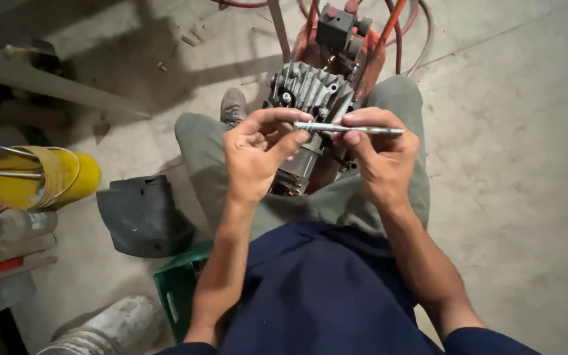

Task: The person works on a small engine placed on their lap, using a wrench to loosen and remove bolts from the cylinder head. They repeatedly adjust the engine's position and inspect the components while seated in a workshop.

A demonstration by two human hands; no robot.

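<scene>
**Layout, seen from above**

Rod (348, 129) held level btwn left hand (256, 158) & right hand (382, 154), above the knees. Engine block (307, 98) sits on floor (527, 164) btwn the legs, just under the rod. Bucket (41, 177) far left. Cover (142, 213) left of left thigh; crate (179, 286) under the person; pipe (110, 325) left of crate.

To your left you have a yellow bucket (67, 176), a black cover (141, 213), a green crate (177, 286) and a wooden plank (47, 84) on the concrete floor (527, 197).
</scene>
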